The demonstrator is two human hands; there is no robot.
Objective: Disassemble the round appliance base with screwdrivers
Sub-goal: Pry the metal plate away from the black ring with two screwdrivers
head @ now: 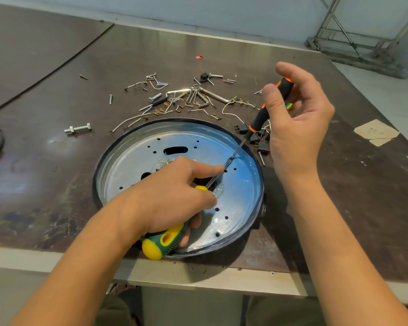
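The left hand (174, 198) is gripping the green screwdriver (165, 241), the right hand (299, 128) pinching the orange screwdriver (260, 118), seemingly to lever the round appliance base (243, 208).

Your black-rimmed round metal base (127, 170) lies flat; the green-yellow screwdriver (167, 238) and black-orange screwdriver (260, 116) slant into it, tips seemingly meeting.

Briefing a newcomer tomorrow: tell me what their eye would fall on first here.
The shiny round appliance base, blue-tinted and full of holes, sits at the near edge of the table. Over it the left hand grips a green-and-yellow screwdriver and the right hand holds a black-and-orange screwdriver, shafts seeming to meet above the base. Behind lies a litter of screws, wires and hex keys.
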